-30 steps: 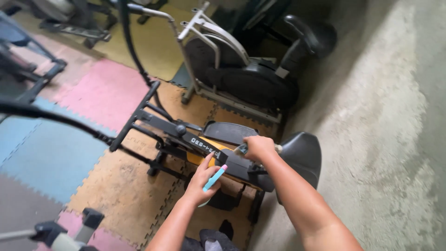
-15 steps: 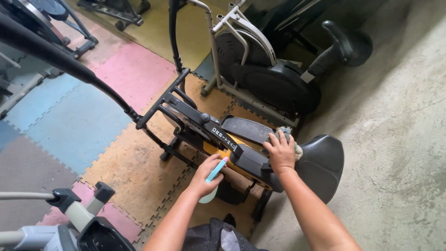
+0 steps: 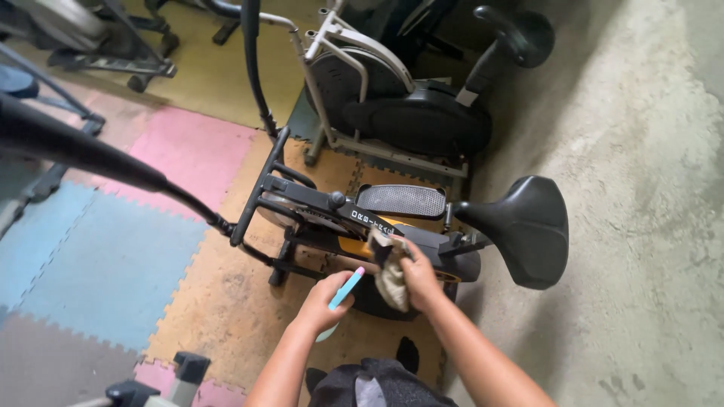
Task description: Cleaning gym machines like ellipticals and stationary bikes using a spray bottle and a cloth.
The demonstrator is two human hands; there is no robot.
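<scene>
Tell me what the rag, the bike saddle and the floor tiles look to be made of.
Rag in the right hand: soft woven cloth, beige, limp and creased. Saddle: likely moulded vinyl or plastic, black, with a smooth dull sheen. Floor tiles: probably foam, matte, with jigsaw edges and scuffed surfaces.

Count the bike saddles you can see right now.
2. One black saddle sits just right of the right hand holding a cloth; another saddle tops the grey exercise bike behind. Machines at the top left are cut off, so more may be hidden.
</scene>
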